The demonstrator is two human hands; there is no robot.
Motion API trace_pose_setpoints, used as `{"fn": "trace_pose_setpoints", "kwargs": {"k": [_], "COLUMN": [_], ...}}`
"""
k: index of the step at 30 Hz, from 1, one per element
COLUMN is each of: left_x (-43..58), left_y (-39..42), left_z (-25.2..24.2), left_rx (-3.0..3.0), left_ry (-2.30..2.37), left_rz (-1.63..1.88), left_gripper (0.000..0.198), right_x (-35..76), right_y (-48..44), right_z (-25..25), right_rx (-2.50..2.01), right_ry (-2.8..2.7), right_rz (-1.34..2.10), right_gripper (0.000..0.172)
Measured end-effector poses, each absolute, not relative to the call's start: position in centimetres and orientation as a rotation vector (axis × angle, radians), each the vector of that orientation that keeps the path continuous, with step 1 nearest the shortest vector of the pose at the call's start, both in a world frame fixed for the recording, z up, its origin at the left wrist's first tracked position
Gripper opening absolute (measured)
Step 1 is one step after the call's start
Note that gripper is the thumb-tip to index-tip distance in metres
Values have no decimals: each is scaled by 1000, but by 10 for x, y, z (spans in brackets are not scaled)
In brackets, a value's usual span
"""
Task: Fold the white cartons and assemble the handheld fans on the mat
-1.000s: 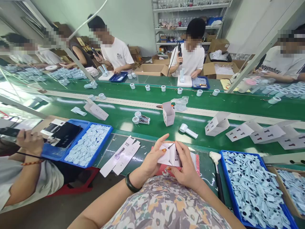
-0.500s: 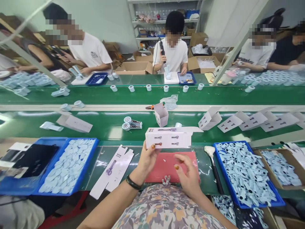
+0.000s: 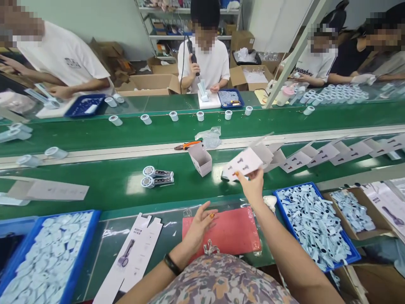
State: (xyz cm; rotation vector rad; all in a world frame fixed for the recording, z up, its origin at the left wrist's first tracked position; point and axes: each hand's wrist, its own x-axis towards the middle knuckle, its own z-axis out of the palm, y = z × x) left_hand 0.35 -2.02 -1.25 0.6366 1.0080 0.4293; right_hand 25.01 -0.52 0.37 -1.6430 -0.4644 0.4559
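My right hand (image 3: 253, 188) reaches forward over the green belt, its fingers closed on the lower edge of a white cardboard box (image 3: 242, 164) with small product pictures. The box is tilted, and its far end has flaps standing out. My left hand (image 3: 200, 226) holds nothing, its fingers spread above the red mat (image 3: 226, 232). Left of the mat lies a flattened white carton (image 3: 133, 253) printed with a handheld device. Another white box (image 3: 200, 159) stands with its top open on the belt, left of the held one.
Several open white boxes (image 3: 322, 154) line the belt at right. Two device bodies (image 3: 157, 177) lie on the belt. Blue trays of pale parts flank me, left (image 3: 47, 257) and right (image 3: 314, 226). Orange-handled pliers (image 3: 188, 145) lie beyond. Across the line, a person (image 3: 204, 59) holds a powered driver.
The white box has gone from my left hand to my right and moved right and forward onto the belt side. My left hand has let go and lowered. The view has shifted.
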Motion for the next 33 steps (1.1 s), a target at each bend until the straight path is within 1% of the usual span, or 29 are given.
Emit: {"fn": "trace_pose_setpoints", "kwargs": {"k": [4, 6, 9, 11, 13, 14, 15, 16, 17, 19, 20, 21, 23, 26, 30, 33], "left_x": [-35, -49, -56, -49, -31, -17, 0, 21, 45, 97, 122, 145, 177, 197, 199, 202], "left_y": [-15, -17, -20, -14, 2, 14, 28, 44, 59, 85, 94, 100, 105, 99, 83, 76], "left_z": [-38, -50, -65, -70, -67, -64, -60, -57, -55, -53, -54, -56, -59, -61, -57, -54], "left_rx": [661, 662, 726, 894, 1184, 1371, 1579, 1795, 2007, 2368, 2508, 2622, 2776, 2876, 2937, 2977], "left_ry": [1205, 1275, 1352, 1335, 1246, 1170, 1076, 964, 839, 622, 548, 507, 494, 572, 748, 761], "left_rz": [447, 451, 446, 405, 345, 319, 304, 298, 297, 267, 226, 173, 55, -42, -109, -174], "left_gripper": [90, 90, 89, 81, 66, 58, 50, 44, 41, 38, 39, 40, 43, 45, 47, 36], "right_x": [306, 318, 321, 319, 315, 313, 313, 313, 314, 318, 321, 324, 335, 360, 392, 401], "right_y": [58, 74, 82, 78, 67, 58, 46, 30, 11, -38, -66, -95, -148, -197, -198, -187], "right_z": [-24, -43, -70, -82, -86, -86, -85, -83, -81, -76, -74, -70, -65, -63, -71, -73], "right_rx": [-1942, -2057, -2186, -2173, -2173, -2173, -2168, -2150, -2124, -2099, -2127, -2186, -2364, -2645, -2925, -3043], "right_ry": [-565, -552, -531, -549, -555, -555, -561, -590, -643, -763, -796, -798, -740, -724, -877, -981], "right_rz": [344, 401, 507, 509, 471, 459, 464, 480, 492, 448, 384, 301, 154, 91, 216, 304], "right_gripper": [82, 82, 86, 94, 101, 100, 94, 82, 65, 35, 27, 25, 27, 31, 32, 29]}}
